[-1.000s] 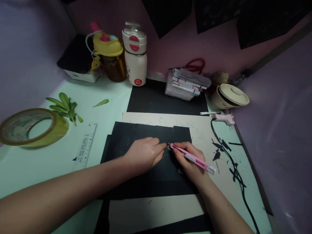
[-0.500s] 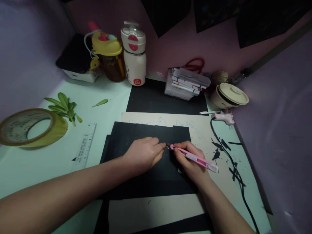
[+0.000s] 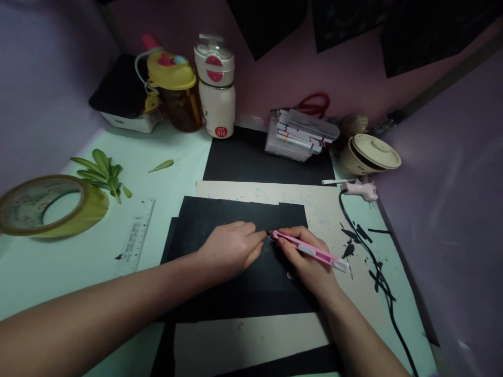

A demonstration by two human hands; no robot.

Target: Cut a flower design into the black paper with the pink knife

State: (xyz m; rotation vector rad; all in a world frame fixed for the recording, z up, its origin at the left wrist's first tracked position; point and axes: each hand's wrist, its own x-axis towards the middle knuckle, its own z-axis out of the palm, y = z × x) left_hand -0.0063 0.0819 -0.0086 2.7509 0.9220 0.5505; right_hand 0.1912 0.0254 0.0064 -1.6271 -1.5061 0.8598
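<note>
A sheet of black paper [image 3: 236,293] lies on a larger pale board [image 3: 251,345]. My left hand [image 3: 231,248] rests on the black paper, its index finger stretched toward the blade and its thumb apart, with nothing visible in it. Held like a pen, a pink utility knife [image 3: 310,250] is in my right hand [image 3: 308,259], which is closed round its front part. The knife's tip meets the paper just beside my left fingertip. Faint light lines show on the paper near the tip; the cut itself is too small to make out.
Left are a tape roll [image 3: 78,214], green leaves [image 3: 100,170] and a clear ruler [image 3: 137,235]. Behind stand a white bottle [image 3: 217,104], a yellow-lidded cup [image 3: 173,78], a marker case [image 3: 294,136] and a lidded bowl [image 3: 369,154]. A black cable [image 3: 367,243] and paper scraps [image 3: 349,248] lie right.
The utility knife and my right fingers have shifted very slightly to the left along the paper. My left hand stays nearly in place.
</note>
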